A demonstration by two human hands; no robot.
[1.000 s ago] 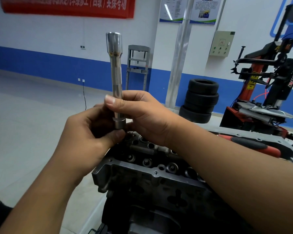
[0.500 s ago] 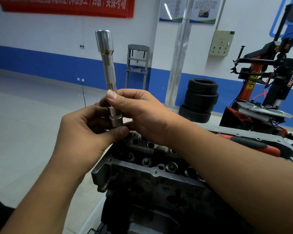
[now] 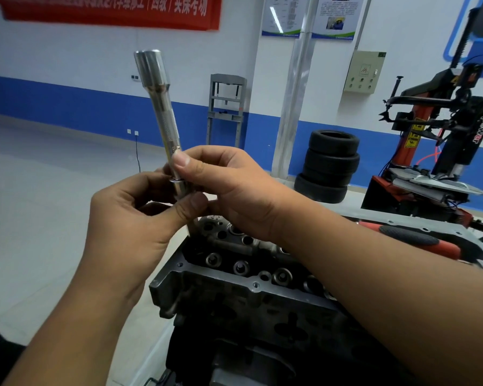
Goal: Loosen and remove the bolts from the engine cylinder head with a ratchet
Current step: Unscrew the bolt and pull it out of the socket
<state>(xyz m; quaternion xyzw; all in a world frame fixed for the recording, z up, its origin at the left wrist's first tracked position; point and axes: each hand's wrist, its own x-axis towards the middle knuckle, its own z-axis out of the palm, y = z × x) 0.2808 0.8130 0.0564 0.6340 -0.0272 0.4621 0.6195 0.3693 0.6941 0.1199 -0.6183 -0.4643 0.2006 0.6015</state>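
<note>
Both hands raised above the cylinder head [image 3: 234, 277], left hand [image 3: 134, 215] pinching the socket [image 3: 180, 188] at the bar's lower end, right hand [image 3: 229, 188] gripping the extension bar [image 3: 162, 118] just above it, bar tilted up-left, red-handled tool [image 3: 418, 240] beyond right forearm, stacked tyres [image 3: 329, 165] behind.

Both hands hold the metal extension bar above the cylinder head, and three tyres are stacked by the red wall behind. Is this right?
Not quite. The head view shows the wall band behind the stacked tyres is blue, not red. Both the left hand and right hand do hold the extension bar above the cylinder head.
</note>
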